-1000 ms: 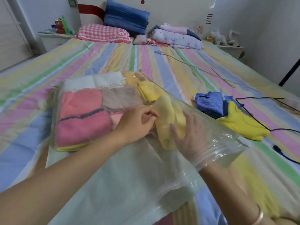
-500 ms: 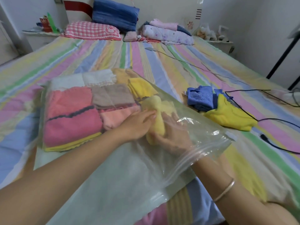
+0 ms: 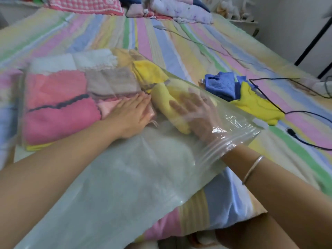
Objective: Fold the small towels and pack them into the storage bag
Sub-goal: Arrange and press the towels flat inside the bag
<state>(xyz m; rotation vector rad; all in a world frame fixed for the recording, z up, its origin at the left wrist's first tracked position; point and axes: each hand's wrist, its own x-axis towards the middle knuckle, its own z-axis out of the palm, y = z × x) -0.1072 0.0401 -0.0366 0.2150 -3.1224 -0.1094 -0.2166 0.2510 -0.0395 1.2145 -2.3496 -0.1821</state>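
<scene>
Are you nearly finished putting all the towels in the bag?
Nearly. Done: pink towels, a beige towel and a white towel sit folded in the storage bag. In hand: the right hand, inside the bag, presses a pale yellow towel down while the left hand lies flat on top. Left: a blue towel and a bright yellow towel lie crumpled on the bed.
</scene>
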